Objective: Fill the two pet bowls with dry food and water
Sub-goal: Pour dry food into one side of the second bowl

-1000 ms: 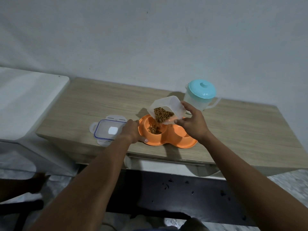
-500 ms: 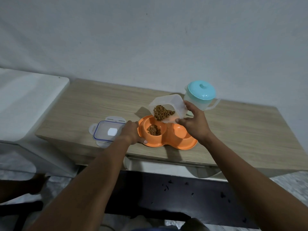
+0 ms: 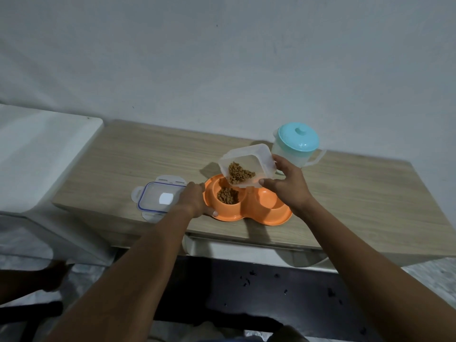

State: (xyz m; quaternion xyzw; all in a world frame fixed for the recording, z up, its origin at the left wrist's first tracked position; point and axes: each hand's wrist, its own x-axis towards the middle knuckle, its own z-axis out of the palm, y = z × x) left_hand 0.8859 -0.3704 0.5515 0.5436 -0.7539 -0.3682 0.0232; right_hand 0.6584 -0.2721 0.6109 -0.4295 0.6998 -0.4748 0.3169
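An orange double pet bowl (image 3: 265, 214) sits near the front edge of the wooden table (image 3: 123, 164). Its left bowl holds a small heap of brown dry food (image 3: 227, 195); its right bowl looks empty. My right hand (image 3: 286, 186) grips a clear plastic food container (image 3: 246, 166), tilted mouth-down over the left bowl, with kibble still inside. My left hand (image 3: 195, 199) grips the pet bowl's left rim. A clear water jug with a teal lid (image 3: 297, 143) stands behind the container.
The container's clear lid with a blue seal (image 3: 158, 197) lies flat on the table just left of my left hand. A white appliance (image 3: 37, 149) stands beside the table's left end. A wall runs close behind the table.
The heap of food in the left bowl has grown a little. The tilted container has stayed over that bowl, lifted slightly. My left hand has kept its grip on the rim.
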